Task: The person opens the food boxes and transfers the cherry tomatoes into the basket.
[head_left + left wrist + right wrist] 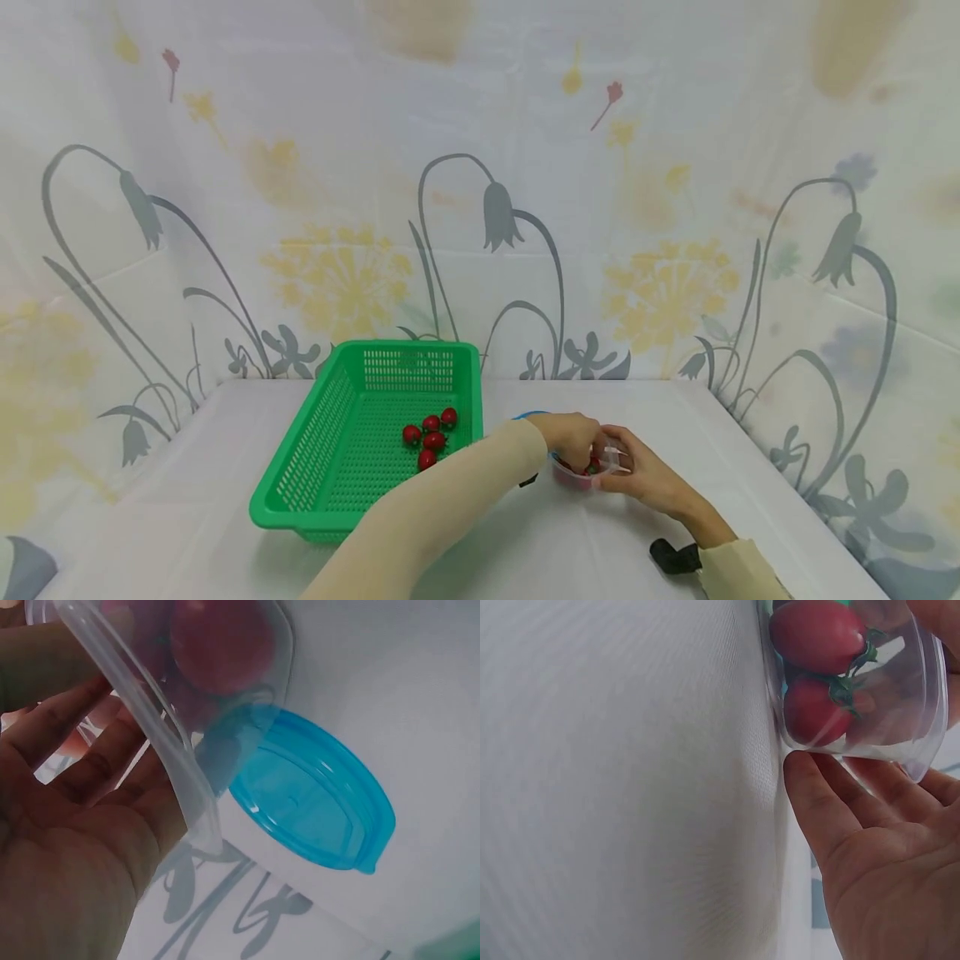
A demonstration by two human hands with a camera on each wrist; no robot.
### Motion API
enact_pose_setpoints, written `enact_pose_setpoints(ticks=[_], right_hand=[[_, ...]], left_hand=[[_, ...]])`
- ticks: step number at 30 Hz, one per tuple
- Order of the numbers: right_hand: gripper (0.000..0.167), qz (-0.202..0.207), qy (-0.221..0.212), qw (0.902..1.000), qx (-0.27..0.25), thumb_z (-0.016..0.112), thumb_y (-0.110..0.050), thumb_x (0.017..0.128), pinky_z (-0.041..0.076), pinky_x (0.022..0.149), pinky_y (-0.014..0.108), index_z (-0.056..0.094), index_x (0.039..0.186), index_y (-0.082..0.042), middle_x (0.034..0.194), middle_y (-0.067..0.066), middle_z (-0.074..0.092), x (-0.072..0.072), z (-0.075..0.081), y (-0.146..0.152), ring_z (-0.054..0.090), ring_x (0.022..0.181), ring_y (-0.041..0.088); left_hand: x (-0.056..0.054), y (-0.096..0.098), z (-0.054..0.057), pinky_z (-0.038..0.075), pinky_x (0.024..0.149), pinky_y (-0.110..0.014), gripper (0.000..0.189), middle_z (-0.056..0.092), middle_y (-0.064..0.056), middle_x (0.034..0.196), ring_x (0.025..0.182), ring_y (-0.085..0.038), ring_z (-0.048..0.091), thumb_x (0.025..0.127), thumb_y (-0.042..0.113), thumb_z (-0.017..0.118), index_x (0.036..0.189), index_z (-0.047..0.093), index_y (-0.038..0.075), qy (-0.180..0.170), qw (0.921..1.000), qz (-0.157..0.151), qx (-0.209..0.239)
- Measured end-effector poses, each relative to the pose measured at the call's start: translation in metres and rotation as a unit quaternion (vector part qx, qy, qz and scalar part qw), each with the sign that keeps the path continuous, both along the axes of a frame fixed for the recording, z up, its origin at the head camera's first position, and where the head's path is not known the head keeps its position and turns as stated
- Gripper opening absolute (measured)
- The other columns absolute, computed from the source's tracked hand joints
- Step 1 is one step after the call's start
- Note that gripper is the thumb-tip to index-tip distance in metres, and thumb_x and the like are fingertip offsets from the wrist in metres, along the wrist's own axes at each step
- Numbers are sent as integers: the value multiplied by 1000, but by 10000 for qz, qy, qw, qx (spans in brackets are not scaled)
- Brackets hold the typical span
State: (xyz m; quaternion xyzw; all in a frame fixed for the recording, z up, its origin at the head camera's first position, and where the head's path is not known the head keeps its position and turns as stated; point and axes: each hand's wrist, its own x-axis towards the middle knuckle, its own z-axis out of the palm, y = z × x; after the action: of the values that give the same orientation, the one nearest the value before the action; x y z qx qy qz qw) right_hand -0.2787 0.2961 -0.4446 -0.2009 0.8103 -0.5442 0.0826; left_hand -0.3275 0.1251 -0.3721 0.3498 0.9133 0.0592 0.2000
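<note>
A clear plastic container (572, 480) stands on the table right of centre, with cherry tomatoes (817, 634) inside it. My right hand (654, 482) grips its right side, thumb at the front and fingers at the back. From above, my left hand (574, 438) reaches into the container, its fingertips among the tomatoes. Whether those fingers hold a tomato is hidden. A blue lid (315, 802) lies on the table beside the container, mostly covered by the left hand in the head view.
A green plastic basket (292, 454) stands left of the container, with several cherry tomatoes (433, 441) at its right side. My left forearm passes over the basket's near right corner. A patterned cloth backdrop (480, 275) rises behind the white table (570, 558).
</note>
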Motion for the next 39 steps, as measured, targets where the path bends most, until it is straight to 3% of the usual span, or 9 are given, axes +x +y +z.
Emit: enact_pose_setpoints(ticks=[12,22,29,33,39], right_hand=[[78,151,-31,9998,-109,72,-14,86,47,92,26,22,144,-4,147,23,26,-2,-2,-3,37,131,43],[78,191,-9,9998,12,73,-16,85,44,96,29,23,144,-4,145,23,31,-1,3,-5,37,131,42],[82,-20,-120,9998,142,74,-18,84,45,96,30,21,145,-5,147,21,29,2,5,-6,36,132,40],[84,-126,-137,9996,218,75,-20,83,44,97,33,21,146,-5,148,20,29,3,4,-6,36,133,39],[80,-3,-31,9999,165,73,-18,84,45,96,31,23,144,-5,147,23,29,3,4,-5,38,131,41]], left_hand=[[4,-5,2,44,73,-23,26,57,9,92,86,-10,52,84,6,69,104,67,22,-114,9998,101,-153],[3,-6,6,44,65,-23,27,58,7,87,78,-9,52,80,4,72,101,67,20,93,9993,69,-358],[6,-2,3,43,62,-21,30,57,9,93,81,-8,51,84,5,67,109,64,22,51,9992,-52,-393],[9,-1,2,43,67,-20,34,56,11,98,86,-8,50,87,9,66,115,63,27,134,9989,-31,-456],[9,-5,1,44,74,-20,27,58,9,94,85,-8,51,86,11,69,110,64,23,368,9984,-24,-422]])
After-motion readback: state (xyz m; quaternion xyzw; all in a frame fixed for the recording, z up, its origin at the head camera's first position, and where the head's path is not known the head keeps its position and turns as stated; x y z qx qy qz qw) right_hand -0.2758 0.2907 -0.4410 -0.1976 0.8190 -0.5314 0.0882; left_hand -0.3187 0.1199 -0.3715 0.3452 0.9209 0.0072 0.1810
